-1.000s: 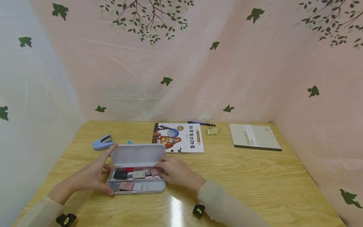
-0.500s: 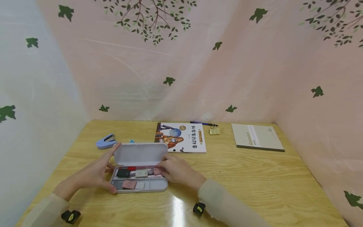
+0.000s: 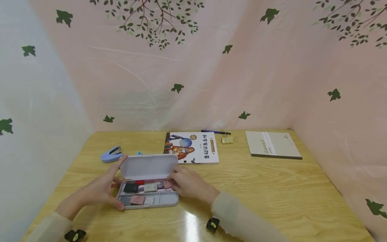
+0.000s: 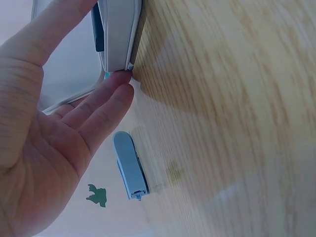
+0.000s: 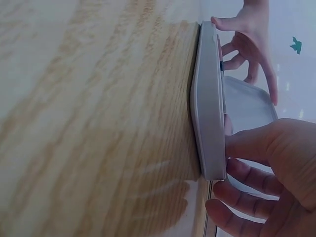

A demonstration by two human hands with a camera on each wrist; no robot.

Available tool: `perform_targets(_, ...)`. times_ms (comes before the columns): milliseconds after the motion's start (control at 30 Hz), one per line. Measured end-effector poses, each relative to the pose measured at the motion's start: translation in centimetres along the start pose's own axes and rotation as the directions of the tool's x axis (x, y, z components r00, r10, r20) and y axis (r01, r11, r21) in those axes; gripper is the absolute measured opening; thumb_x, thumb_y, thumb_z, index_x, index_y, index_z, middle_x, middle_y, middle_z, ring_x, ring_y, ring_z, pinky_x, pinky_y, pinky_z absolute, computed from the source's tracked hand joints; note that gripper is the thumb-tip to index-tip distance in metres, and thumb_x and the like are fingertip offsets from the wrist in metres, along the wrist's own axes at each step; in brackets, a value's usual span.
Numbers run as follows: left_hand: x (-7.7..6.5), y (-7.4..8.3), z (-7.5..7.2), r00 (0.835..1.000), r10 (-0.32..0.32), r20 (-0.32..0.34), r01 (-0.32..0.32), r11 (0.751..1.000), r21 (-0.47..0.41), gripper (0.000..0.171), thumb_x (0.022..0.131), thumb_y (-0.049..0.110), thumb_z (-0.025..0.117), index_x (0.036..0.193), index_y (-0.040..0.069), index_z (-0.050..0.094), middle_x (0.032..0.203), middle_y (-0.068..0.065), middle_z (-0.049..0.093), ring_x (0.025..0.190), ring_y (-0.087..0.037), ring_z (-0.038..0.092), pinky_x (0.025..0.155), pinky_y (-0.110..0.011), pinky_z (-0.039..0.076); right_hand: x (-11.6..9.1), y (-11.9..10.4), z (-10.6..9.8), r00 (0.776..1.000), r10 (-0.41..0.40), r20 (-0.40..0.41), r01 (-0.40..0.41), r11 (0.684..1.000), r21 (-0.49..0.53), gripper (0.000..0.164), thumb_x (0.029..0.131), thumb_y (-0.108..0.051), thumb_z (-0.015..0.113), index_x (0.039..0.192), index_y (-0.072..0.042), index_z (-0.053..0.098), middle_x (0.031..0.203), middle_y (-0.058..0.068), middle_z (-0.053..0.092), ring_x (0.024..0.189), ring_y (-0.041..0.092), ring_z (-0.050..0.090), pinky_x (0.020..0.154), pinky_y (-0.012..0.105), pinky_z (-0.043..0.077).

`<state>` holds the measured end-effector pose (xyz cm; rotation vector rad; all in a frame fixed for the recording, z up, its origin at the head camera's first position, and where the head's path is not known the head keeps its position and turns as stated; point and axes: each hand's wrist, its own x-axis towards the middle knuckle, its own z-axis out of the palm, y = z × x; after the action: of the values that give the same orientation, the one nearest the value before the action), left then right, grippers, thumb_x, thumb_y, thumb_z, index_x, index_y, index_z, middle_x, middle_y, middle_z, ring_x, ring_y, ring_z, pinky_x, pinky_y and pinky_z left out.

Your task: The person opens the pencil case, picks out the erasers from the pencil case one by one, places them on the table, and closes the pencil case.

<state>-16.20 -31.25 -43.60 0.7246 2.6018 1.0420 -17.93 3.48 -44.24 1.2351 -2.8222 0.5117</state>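
Note:
A pale grey pencil case lies on the table with its lid raised. My left hand holds its left end, thumb at the front corner, index finger at the lid's top edge; in the left wrist view other fingertips touch the end wall. At the right end, my right hand reaches over the rim and pinches a pink eraser, partly hidden by the fingers. A black block, a whitish eraser and a red pen share the back compartment. Another pink eraser sits in front beside a small white block.
Behind the left hand lies a blue stapler, with a small blue item near the lid. A picture-covered book, a dark blue pen, a gold binder clip and a Gambit notebook line the back.

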Motion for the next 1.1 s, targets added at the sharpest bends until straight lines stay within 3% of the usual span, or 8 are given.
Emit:
perform_targets(133,-0.2,-0.1,0.0,1.000,-0.029,-0.001,0.029,0.999,0.014,0.148,0.062,0.039,0.098,0.161,0.038,-0.012,0.164,-0.026,0.003,0.108,-0.034,0.065,0.087,-0.058,0.054,0.0,-0.2,0.3,0.999,-0.025,-0.024,0.024,0.999,-0.032,0.022,0.093,-0.024,0.074,0.113,-0.017,0.076,0.099,-0.004,0.063,0.082,0.005,0.055,0.071,0.016,0.046)
perform_targets(300,-0.4,-0.1,-0.2,1.000,-0.026,-0.008,0.026,0.999,0.031,0.148,0.061,0.040,0.098,0.161,0.036,-0.012,0.163,-0.027,0.005,0.107,-0.033,0.065,0.086,-0.057,0.055,0.3,0.0,0.6,0.998,-0.045,-0.046,0.043,0.998,-0.044,0.027,0.086,-0.027,0.079,0.111,-0.018,0.077,0.095,-0.007,0.061,0.077,0.001,0.050,0.064,0.012,0.041)
perform_targets(567,0.0,0.0,0.2,1.000,-0.019,-0.006,0.019,0.999,0.026,0.147,0.062,0.041,0.097,0.162,0.035,-0.010,0.163,-0.026,0.006,0.104,-0.028,0.066,0.086,-0.056,0.055,-0.8,1.9,-2.1,0.997,-0.048,-0.054,0.055,0.989,0.135,0.027,0.084,-0.023,0.077,0.110,-0.016,0.076,0.098,-0.008,0.062,0.078,0.003,0.052,0.066,0.014,0.045)
perform_targets(867,0.0,0.1,0.2,1.000,-0.023,-0.002,0.023,1.000,0.015,0.148,0.061,0.041,0.098,0.162,0.035,-0.010,0.163,-0.026,0.006,0.105,-0.029,0.066,0.086,-0.057,0.055,-4.1,7.1,-4.1,0.994,0.106,-0.030,-0.095,0.963,0.253,0.023,0.085,-0.015,0.076,0.108,-0.016,0.077,0.094,-0.011,0.063,0.084,0.010,0.059,0.070,0.024,0.051)
perform_targets(1100,0.0,0.2,-0.2,1.000,-0.021,0.011,0.021,1.000,0.012,0.147,0.062,0.040,0.097,0.162,0.034,-0.011,0.163,-0.029,0.004,0.105,-0.031,0.065,0.086,-0.060,0.054,-5.5,9.6,-4.2,0.991,0.131,0.029,-0.134,0.946,0.296,0.022,0.085,-0.012,0.077,0.107,-0.010,0.076,0.094,-0.007,0.066,0.082,0.009,0.060,0.071,0.025,0.053)
